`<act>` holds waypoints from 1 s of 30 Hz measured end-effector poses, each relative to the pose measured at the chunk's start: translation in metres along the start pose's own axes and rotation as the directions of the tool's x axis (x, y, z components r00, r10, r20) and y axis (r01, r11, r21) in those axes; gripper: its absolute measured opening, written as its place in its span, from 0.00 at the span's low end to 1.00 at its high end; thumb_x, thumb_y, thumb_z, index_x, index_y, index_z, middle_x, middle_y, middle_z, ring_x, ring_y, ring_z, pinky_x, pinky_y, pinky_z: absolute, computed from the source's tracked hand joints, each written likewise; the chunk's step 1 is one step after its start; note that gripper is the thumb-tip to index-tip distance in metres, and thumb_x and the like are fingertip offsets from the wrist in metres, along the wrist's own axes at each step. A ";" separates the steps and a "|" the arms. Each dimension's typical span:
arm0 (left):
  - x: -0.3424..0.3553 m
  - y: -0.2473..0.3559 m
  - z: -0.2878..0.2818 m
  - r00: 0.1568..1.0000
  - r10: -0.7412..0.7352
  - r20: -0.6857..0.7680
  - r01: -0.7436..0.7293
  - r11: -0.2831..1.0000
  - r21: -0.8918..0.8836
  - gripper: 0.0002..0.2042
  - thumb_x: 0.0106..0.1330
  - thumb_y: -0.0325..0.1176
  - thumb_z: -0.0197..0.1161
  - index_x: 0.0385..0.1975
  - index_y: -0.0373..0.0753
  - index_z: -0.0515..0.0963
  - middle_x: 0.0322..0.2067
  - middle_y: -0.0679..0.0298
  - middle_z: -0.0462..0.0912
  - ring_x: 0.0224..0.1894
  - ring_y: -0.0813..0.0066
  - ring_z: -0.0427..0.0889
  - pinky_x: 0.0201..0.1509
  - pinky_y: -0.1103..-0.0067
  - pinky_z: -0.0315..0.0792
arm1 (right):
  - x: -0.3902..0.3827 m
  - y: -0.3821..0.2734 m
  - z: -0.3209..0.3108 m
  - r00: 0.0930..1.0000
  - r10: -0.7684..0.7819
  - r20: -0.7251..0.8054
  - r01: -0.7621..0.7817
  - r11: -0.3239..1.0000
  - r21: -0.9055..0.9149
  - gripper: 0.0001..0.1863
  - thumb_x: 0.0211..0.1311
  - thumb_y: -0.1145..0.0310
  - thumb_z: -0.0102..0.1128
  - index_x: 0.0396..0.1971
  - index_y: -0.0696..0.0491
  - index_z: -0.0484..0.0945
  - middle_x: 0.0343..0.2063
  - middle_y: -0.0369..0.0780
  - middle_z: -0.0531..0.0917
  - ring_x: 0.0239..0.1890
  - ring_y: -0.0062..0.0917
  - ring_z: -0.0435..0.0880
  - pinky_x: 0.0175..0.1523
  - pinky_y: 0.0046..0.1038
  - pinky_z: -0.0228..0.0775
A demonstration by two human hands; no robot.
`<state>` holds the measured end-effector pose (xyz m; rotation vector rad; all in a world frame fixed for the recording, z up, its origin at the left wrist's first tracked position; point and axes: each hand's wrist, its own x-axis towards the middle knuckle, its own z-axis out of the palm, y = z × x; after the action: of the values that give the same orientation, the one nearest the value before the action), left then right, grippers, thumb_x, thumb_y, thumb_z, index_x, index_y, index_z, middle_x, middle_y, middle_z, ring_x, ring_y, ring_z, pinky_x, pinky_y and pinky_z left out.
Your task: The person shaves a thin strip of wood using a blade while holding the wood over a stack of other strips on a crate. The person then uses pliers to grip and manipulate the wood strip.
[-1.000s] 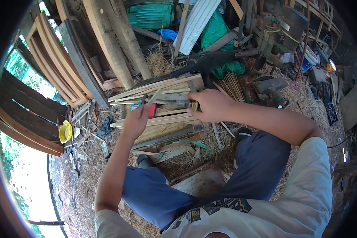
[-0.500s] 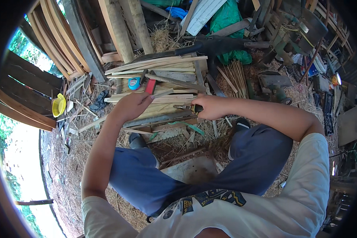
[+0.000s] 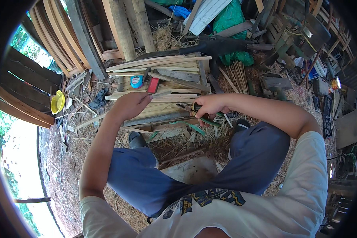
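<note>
Your right hand [image 3: 211, 105]: curled on the pliers [image 3: 184, 106] at their handles, apparently leaving the jaws clear over the plank surface [image 3: 158, 110]. Your left hand [image 3: 131, 104]: pinching a thin pale strip [image 3: 162, 94] by one end, seemingly to leave its length free. Blue tape measure [image 3: 136, 81]: just beyond.

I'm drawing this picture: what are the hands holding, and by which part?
The right hand holds pliers by the handles. The left hand pinches a thin pale strip by its left end.
</note>
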<state>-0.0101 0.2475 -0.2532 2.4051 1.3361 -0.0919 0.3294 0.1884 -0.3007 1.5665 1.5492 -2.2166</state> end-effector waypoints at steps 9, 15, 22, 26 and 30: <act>0.003 0.004 -0.001 1.000 0.001 -0.018 0.000 1.000 0.030 0.24 0.84 0.56 0.48 0.56 0.42 0.82 0.42 0.46 0.89 0.49 0.40 0.88 0.54 0.52 0.79 | -0.001 0.009 -0.007 0.990 -0.006 0.143 -0.023 0.978 0.205 0.15 0.78 0.77 0.58 0.59 0.56 0.69 0.41 0.40 0.84 0.50 0.38 0.93 0.54 0.50 0.90; 0.003 0.010 -0.001 0.978 0.134 -0.161 -0.126 0.990 0.055 0.18 0.85 0.50 0.50 0.55 0.42 0.78 0.37 0.45 0.88 0.44 0.37 0.87 0.49 0.49 0.78 | -0.009 0.009 -0.009 0.994 -0.063 0.085 0.046 0.980 0.195 0.12 0.78 0.76 0.58 0.55 0.54 0.70 0.33 0.38 0.85 0.48 0.38 0.94 0.58 0.53 0.89; -0.004 0.026 -0.023 0.897 0.181 -0.403 -0.220 0.974 -0.051 0.12 0.83 0.39 0.52 0.56 0.41 0.75 0.32 0.42 0.85 0.39 0.36 0.86 0.44 0.51 0.78 | -0.026 0.007 -0.020 0.990 -0.139 -0.033 0.142 0.978 0.151 0.14 0.77 0.74 0.61 0.57 0.56 0.71 0.37 0.39 0.85 0.49 0.37 0.94 0.57 0.48 0.90; -0.024 0.034 -0.050 0.550 0.134 -0.824 -0.274 0.961 -0.027 0.13 0.84 0.30 0.52 0.62 0.35 0.75 0.38 0.51 0.83 0.40 0.57 0.86 0.45 0.66 0.79 | -0.043 0.004 -0.024 0.978 -0.191 -0.086 0.204 0.962 0.181 0.26 0.77 0.76 0.63 0.71 0.55 0.69 0.45 0.37 0.83 0.50 0.30 0.91 0.55 0.39 0.90; -0.032 0.041 -0.074 0.105 -0.265 -0.959 -0.670 0.694 -0.265 0.13 0.91 0.42 0.43 0.58 0.41 0.70 0.34 0.67 0.74 0.29 0.81 0.68 0.35 0.79 0.70 | -0.070 -0.006 -0.022 0.947 -0.263 -0.183 0.297 0.935 0.193 0.25 0.77 0.75 0.63 0.71 0.55 0.71 0.43 0.36 0.84 0.47 0.22 0.87 0.53 0.36 0.89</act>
<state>-0.0033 0.2296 -0.1647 1.6980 0.9127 2.1441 0.3767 0.1736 -0.2466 1.7052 1.7197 -2.5494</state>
